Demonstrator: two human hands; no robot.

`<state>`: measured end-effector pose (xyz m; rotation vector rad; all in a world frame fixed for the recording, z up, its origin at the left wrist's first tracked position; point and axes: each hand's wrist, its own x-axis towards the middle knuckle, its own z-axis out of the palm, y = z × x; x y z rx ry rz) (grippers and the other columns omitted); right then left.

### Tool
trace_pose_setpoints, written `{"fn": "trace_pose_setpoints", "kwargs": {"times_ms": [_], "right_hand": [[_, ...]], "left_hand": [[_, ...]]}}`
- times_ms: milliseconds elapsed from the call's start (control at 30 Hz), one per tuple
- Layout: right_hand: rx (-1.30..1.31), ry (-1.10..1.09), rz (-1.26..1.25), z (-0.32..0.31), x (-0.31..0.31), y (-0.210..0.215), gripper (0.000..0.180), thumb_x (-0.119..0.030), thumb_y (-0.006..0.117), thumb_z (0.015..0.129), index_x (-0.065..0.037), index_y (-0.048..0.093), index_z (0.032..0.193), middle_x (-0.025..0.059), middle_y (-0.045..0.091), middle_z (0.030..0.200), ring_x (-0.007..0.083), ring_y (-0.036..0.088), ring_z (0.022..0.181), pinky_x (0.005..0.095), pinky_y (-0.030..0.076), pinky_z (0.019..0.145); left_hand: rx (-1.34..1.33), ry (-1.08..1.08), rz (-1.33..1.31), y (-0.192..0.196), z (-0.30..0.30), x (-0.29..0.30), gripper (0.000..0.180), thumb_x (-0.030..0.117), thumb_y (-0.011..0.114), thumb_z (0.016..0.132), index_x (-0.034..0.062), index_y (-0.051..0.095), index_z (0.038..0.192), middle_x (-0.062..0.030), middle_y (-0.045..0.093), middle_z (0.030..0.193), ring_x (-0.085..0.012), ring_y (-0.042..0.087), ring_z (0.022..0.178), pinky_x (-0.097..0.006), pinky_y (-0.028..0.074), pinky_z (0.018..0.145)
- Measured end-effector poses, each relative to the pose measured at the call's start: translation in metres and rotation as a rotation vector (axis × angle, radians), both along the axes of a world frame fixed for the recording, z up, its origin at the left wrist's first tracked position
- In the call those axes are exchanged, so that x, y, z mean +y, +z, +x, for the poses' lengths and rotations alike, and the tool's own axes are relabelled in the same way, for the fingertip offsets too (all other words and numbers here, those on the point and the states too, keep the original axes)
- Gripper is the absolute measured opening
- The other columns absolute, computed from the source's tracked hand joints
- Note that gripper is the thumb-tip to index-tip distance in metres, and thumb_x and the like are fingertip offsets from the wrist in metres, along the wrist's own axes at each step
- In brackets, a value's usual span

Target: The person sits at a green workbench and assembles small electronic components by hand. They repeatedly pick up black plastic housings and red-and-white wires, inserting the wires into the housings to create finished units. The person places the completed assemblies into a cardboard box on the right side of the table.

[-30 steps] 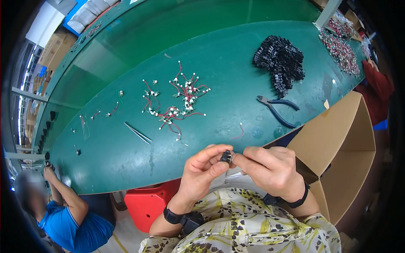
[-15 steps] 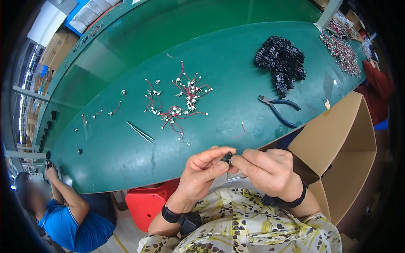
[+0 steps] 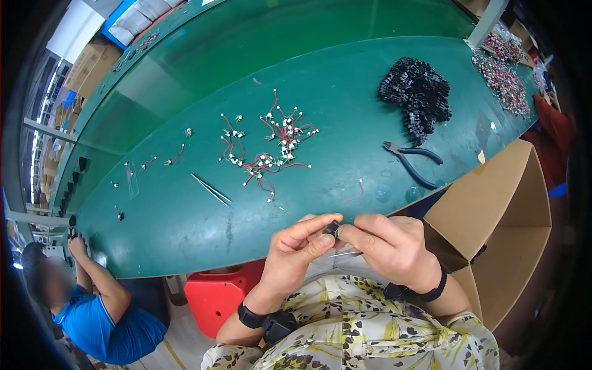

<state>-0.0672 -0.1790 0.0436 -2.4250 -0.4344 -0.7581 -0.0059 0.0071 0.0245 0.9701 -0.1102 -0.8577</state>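
My left hand (image 3: 298, 250) and my right hand (image 3: 390, 246) meet just off the near edge of the green table (image 3: 185, 228). Both pinch one small black part (image 3: 332, 229) between thumb and fingertips. A thin metal piece (image 3: 345, 253), maybe tweezers, pokes out under my right hand. A tangle of short red wires with white connectors (image 3: 271, 151) lies on the table ahead of my hands. A single red wire (image 3: 356, 192) rests nearer, just beyond my fingers.
A heap of black parts (image 3: 418, 97) sits at the far right, blue-handled pliers (image 3: 410, 161) below it. Metal tweezers (image 3: 211, 189) lie left of centre. An open cardboard box (image 3: 499, 222) stands right of me, a red bin (image 3: 216, 299) below. A person in blue (image 3: 92, 308) sits lower left.
My two hands stay together on the small black part with only slight finger shifts. The view has drifted a little; nothing on the table has moved.
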Motion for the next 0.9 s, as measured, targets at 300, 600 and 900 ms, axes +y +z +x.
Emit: {"fn": "trace_pose_setpoints", "kwargs": {"times_ms": [300,600,900], "right_hand": [[-0.079,-0.019,0.004,-0.002,0.003,-0.006,0.030,-0.008,0.068,0.068,-0.002,0.070,0.098,0.0040,0.062,0.085,0.0100,0.057,0.052,0.0238,0.046,0.045],[-0.073,-0.055,-0.106,-0.007,0.006,0.003,0.031,-0.009,0.065,0.069,-0.003,0.070,0.099,0.0036,0.063,0.086,0.0096,0.057,0.054,0.0232,0.046,0.046],[-0.060,0.017,0.005,-0.002,0.005,-0.005,0.028,-0.008,0.067,0.068,-0.002,0.069,0.095,0.0034,0.062,0.085,0.0110,0.056,0.051,0.0246,0.046,0.045]], "left_hand": [[-0.129,-0.025,0.021,-0.001,0.000,0.000,0.035,0.009,0.060,0.094,-0.0041,0.058,0.126,-0.0054,0.058,0.109,-0.0146,0.058,0.101,-0.030,0.049,0.090],[0.022,-0.005,-0.105,-0.009,-0.003,0.004,0.038,0.014,0.061,0.094,-0.0033,0.057,0.127,-0.0068,0.061,0.114,-0.0181,0.060,0.105,-0.039,0.049,0.095],[0.137,-0.027,-0.083,-0.011,-0.003,0.004,0.035,0.008,0.060,0.093,-0.0014,0.059,0.126,-0.0058,0.062,0.109,-0.0158,0.062,0.099,-0.031,0.049,0.092]]}}
